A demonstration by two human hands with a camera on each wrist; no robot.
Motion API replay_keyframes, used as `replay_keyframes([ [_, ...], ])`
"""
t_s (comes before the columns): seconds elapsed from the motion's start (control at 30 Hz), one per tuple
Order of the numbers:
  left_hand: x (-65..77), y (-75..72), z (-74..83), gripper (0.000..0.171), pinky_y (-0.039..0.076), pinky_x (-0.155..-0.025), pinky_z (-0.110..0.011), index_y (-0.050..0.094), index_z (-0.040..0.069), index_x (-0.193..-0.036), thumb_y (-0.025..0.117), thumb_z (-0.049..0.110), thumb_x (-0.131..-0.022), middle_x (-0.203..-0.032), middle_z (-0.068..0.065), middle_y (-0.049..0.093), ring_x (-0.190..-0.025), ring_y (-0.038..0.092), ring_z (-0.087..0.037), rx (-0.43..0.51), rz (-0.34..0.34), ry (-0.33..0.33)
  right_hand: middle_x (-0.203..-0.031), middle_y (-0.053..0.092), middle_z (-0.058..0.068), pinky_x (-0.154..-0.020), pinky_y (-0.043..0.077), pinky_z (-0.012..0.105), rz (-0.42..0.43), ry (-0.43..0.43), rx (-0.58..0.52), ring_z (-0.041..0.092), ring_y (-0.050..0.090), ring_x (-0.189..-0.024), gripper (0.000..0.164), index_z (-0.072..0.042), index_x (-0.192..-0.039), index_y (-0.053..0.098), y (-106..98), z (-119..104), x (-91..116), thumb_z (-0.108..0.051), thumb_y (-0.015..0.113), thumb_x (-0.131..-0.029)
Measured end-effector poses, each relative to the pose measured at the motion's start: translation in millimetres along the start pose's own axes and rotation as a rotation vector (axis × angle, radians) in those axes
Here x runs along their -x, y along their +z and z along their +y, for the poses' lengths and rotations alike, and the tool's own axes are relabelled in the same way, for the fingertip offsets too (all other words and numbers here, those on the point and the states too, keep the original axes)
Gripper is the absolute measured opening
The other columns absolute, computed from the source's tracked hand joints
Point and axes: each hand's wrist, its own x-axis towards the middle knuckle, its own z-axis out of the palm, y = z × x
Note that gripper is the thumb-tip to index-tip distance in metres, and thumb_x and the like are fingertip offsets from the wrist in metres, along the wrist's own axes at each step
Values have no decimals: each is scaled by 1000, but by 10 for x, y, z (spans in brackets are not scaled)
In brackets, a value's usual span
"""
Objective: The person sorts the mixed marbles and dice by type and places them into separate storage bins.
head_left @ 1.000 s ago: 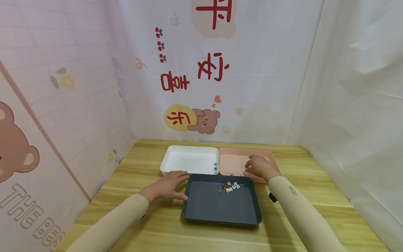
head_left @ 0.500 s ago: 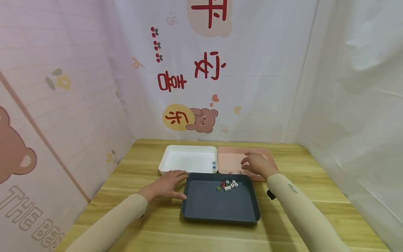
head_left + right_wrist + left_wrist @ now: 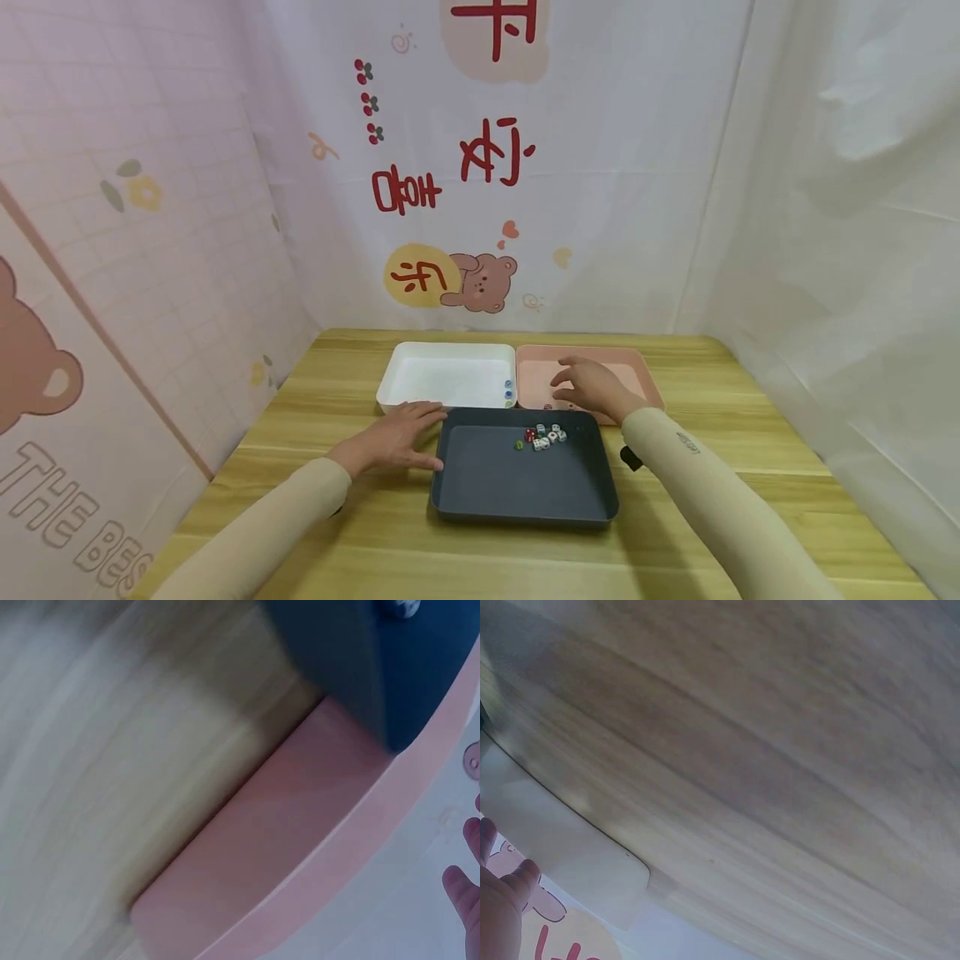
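My left hand (image 3: 397, 437) rests with spread fingers at the left rim of the dark grey tray (image 3: 525, 487). Inside that tray, near its far side, lie several white dice (image 3: 542, 444), a red die (image 3: 530, 435) and a small green piece (image 3: 519, 445). My right hand (image 3: 596, 390) hovers over the pink tray (image 3: 641, 367), its fingers loosely bent and nothing visible between them. Small reddish and pale pieces lie near the pink tray's front edge, partly hidden. In the right wrist view, the thumb and fingertips (image 3: 457, 885) appear apart beyond the pink rim.
A white tray (image 3: 450, 371) stands beside the pink one, with small blue pieces (image 3: 508, 389) and a green one along its right side. The dark tray's far edge meets both. All stand on a wooden table (image 3: 345, 367), with printed cloth (image 3: 600, 208) behind and at the sides.
My right hand has moved left over the pink tray, towards the dark tray's pieces. The left hand stays at the dark tray's rim. The head view has shifted slightly.
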Motion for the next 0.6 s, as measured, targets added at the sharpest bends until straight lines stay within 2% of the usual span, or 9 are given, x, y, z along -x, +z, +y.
replay_keyframes([
  [0.2,-14,-1,13,94,24,-115,-57,42,9,-150,61,72,-83,-157,-15,33,-143,32,-35,-2,0,0,-135,58,21,-103,45,51,6,-86,12,37,53,-126,23,-9,-107,78,-6,-198,-62,-25,73,-92],
  [0.6,-28,-28,53,93,23,-115,-59,43,7,-150,64,69,-83,-157,-14,34,-143,31,-37,7,-4,1,-138,55,20,-103,45,46,-67,-287,80,32,56,-123,26,-13,-108,77,100,-546,-34,-32,74,-91],
])
